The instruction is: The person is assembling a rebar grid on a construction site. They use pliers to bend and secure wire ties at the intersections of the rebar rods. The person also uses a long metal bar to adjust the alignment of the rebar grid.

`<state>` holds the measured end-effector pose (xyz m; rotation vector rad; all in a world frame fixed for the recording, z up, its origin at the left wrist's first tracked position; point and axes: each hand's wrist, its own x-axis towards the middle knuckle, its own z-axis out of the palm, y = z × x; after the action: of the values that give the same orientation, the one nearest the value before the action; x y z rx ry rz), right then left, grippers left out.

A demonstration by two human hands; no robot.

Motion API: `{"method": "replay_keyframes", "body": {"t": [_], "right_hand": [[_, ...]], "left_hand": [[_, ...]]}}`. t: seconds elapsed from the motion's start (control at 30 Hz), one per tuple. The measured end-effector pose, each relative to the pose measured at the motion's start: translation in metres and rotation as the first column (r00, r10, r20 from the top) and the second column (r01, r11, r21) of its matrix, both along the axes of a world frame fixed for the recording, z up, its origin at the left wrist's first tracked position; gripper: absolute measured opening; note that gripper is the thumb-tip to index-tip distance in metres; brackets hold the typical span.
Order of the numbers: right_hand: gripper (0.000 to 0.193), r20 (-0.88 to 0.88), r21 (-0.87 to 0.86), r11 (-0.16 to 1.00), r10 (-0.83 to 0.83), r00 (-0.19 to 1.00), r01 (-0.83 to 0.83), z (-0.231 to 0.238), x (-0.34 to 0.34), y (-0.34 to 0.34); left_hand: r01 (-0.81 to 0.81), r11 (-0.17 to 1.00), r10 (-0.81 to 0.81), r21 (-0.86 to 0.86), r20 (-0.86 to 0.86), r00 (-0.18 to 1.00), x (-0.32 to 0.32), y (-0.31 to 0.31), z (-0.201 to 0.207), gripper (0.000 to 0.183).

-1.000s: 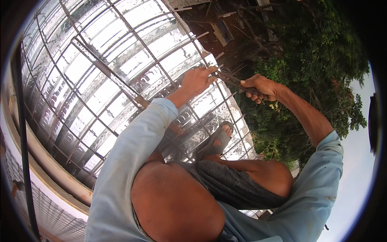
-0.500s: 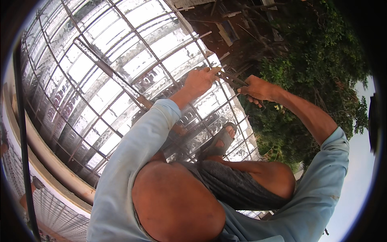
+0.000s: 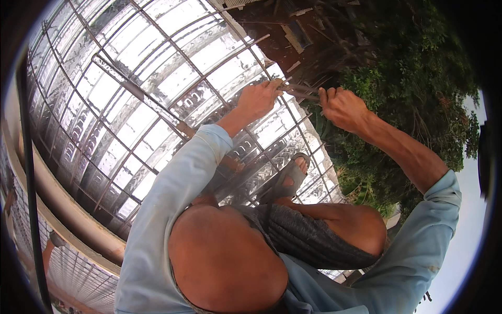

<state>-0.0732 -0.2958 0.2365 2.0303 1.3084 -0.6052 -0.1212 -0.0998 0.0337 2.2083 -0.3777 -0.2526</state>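
My right hand (image 3: 343, 109) is closed around the handles of a pair of pincers (image 3: 305, 92), whose jaws point left toward my left hand. My left hand (image 3: 260, 99) has its fingers pinched together at the outer edge of a steel rebar grid (image 3: 205, 77), right by the jaws. What sits between those fingertips is too small to make out. Under the grid lie shiny silver sheets (image 3: 172, 58), bright with reflected light. My sandalled foot (image 3: 293, 178) rests on the grid below my hands, and my bent knees fill the lower middle.
Right of the sheets' edge is a drop, with brown ground and loose boards (image 3: 295, 39) below and a leafy tree (image 3: 413, 94). A long metal rod (image 3: 133, 90) lies across the grid. At far left run a dark upright pole (image 3: 30, 172) and a pale ledge (image 3: 78, 222).
My right hand has lifted slightly and turned, knuckles now upward, swinging the pincers more level. My left hand stays pinched at nearly the same spot, a little higher.
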Motion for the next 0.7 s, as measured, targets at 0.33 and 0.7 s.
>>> {"method": "replay_keyframes", "body": {"t": [0.33,0.7], "right_hand": [[0.031,-0.541,-0.481,-0.468,-0.507,-0.671,0.742,0.0,0.019,-0.01],[0.022,-0.578,-0.373,-0.299,-0.666,-0.472,0.879,-0.002,-0.028,-0.022]], "left_hand": [[0.015,0.999,-0.018,-0.044,-0.068,0.998,0.003,0.006,0.006,0.062],[-0.082,0.982,0.071,-0.172,-0.068,0.995,0.0,0.008,-0.002,0.037]]}}
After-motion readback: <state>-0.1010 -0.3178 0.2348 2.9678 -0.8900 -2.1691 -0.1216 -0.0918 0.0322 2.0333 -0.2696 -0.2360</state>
